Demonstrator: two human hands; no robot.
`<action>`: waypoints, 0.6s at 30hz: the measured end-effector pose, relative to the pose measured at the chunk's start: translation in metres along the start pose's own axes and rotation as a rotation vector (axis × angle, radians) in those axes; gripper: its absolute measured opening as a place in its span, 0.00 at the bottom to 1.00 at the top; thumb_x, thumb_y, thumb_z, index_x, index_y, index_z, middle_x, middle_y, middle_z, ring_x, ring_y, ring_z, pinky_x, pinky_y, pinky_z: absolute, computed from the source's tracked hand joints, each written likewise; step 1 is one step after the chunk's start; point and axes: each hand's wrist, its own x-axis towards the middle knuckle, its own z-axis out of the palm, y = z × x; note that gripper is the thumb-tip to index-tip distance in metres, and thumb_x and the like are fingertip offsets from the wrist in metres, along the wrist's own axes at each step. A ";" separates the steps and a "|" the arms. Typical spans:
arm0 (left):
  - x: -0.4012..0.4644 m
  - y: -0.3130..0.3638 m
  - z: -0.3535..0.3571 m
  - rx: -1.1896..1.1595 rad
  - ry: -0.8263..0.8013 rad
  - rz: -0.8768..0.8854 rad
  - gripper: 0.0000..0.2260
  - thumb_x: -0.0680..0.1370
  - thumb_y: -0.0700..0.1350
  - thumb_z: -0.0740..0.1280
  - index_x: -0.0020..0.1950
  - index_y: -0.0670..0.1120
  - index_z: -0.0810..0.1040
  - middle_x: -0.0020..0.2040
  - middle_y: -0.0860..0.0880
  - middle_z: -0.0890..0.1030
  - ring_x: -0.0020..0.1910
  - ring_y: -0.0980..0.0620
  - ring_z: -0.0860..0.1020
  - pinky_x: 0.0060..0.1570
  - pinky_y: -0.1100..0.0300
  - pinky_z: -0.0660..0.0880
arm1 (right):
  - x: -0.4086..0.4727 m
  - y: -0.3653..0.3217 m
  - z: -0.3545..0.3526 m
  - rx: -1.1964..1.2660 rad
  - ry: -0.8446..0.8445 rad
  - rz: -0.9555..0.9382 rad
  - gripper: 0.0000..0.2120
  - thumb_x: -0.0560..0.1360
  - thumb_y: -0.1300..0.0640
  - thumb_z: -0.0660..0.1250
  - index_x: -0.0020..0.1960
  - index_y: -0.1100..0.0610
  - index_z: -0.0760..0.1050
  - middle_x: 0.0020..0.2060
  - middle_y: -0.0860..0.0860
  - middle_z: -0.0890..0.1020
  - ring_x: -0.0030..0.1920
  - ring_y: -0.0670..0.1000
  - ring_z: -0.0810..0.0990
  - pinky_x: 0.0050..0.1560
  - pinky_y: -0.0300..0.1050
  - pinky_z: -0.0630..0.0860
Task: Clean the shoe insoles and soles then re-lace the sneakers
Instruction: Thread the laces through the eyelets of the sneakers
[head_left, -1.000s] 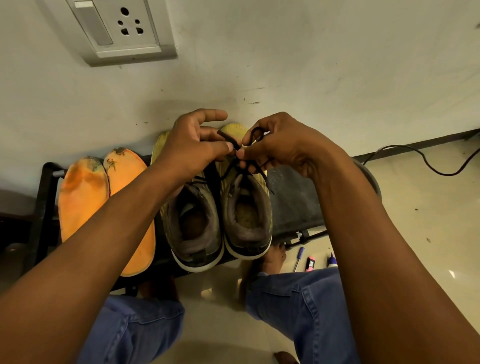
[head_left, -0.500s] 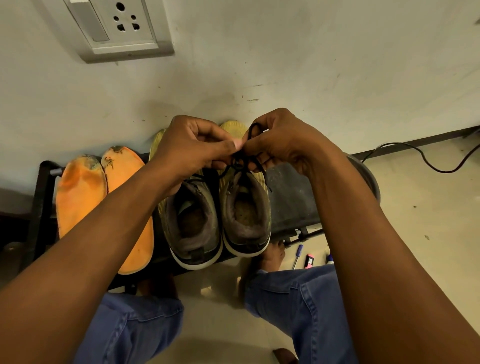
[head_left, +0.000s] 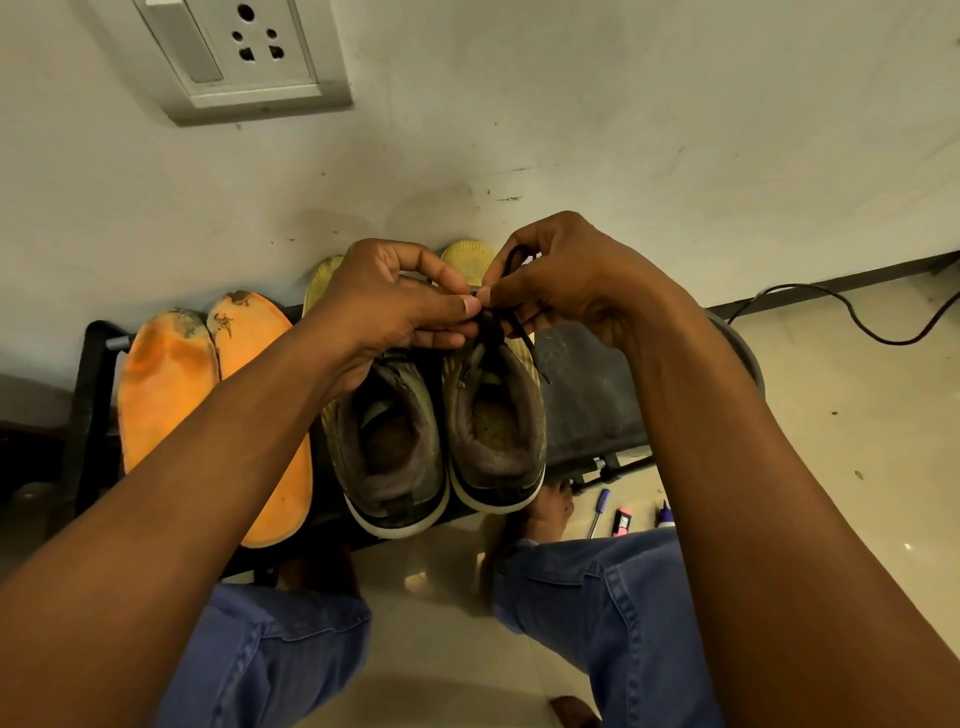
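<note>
Two worn yellow-green sneakers stand side by side on a black stool (head_left: 587, 395), heels toward me: the left sneaker (head_left: 389, 441) and the right sneaker (head_left: 493, 421). A black lace (head_left: 511, 260) runs over the right sneaker's tongue. My left hand (head_left: 384, 306) pinches the lace between thumb and finger. My right hand (head_left: 566, 275) pinches a loop of the same lace just above the shoe. Two orange insoles (head_left: 171, 384) lie on the stool to the left of the sneakers, with dark stains at their toe ends.
A white wall with a socket plate (head_left: 244, 52) stands right behind the stool. A black cable (head_left: 857, 322) trails over the tiled floor at right. A screwdriver (head_left: 600, 512) and small bottles (head_left: 623, 522) lie on the floor by my bare foot (head_left: 545, 514). My knees in blue jeans sit below.
My left hand's fingers curled in and both hands came together over the right sneaker, with the lace loop now raised in my right hand.
</note>
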 end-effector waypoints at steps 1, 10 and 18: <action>0.001 -0.001 -0.001 0.004 0.003 -0.005 0.11 0.72 0.35 0.76 0.52 0.37 0.82 0.44 0.39 0.86 0.42 0.44 0.87 0.43 0.52 0.85 | 0.000 0.000 0.000 0.007 -0.008 -0.001 0.06 0.74 0.67 0.75 0.50 0.67 0.81 0.37 0.58 0.85 0.40 0.58 0.86 0.48 0.55 0.85; 0.005 -0.009 0.003 0.294 -0.005 0.097 0.04 0.75 0.43 0.76 0.48 0.51 0.85 0.37 0.47 0.86 0.35 0.56 0.83 0.40 0.61 0.80 | 0.000 0.005 -0.004 0.026 -0.024 -0.015 0.08 0.74 0.68 0.75 0.52 0.65 0.81 0.38 0.58 0.85 0.39 0.54 0.86 0.45 0.49 0.85; 0.005 -0.012 0.007 0.504 0.084 0.202 0.05 0.72 0.52 0.78 0.43 0.55 0.85 0.35 0.59 0.84 0.36 0.61 0.82 0.38 0.64 0.77 | 0.000 0.006 -0.009 -0.075 -0.021 -0.032 0.04 0.72 0.64 0.77 0.46 0.62 0.85 0.36 0.56 0.87 0.36 0.50 0.86 0.39 0.42 0.81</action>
